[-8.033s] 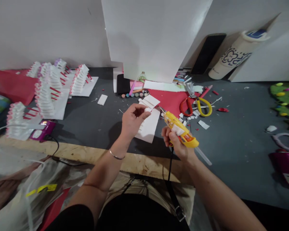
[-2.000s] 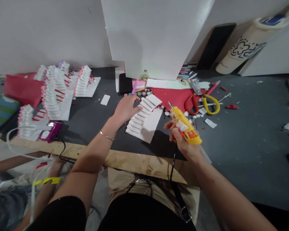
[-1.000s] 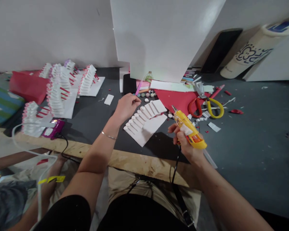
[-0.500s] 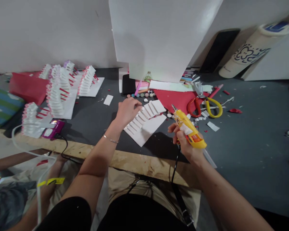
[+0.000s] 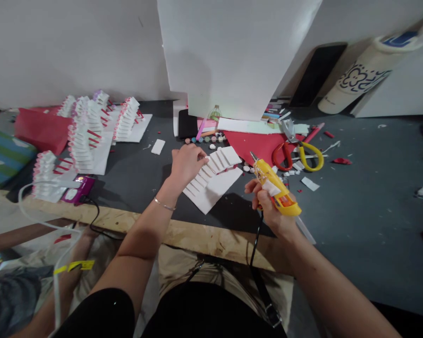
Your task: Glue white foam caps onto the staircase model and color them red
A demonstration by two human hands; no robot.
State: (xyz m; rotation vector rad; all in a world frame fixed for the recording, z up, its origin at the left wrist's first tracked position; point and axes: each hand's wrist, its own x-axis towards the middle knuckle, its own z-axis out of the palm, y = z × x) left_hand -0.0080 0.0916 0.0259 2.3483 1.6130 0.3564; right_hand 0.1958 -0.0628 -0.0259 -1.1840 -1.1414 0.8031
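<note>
Bottle (image 5: 354,77) leaning beside dark phone (image 5: 317,75); purple power strip (image 5: 78,189) far left

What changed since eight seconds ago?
The left hand moved left, away from the glue gun, to the left edge of the stepped white model; its grip is unclear. The model's near corner swung left. The right hand still holds the gun; the scissors stayed.

The left hand (image 5: 187,164) is now reaching to the outer edge of the white steps (image 5: 216,162), after hovering just off them a second ago. Compared with eight seconds ago, the glue gun (image 5: 277,188) is pointing farther from its fingers, and a neighbour's grey clothing (image 5: 19,298) is showing lower left.
</note>
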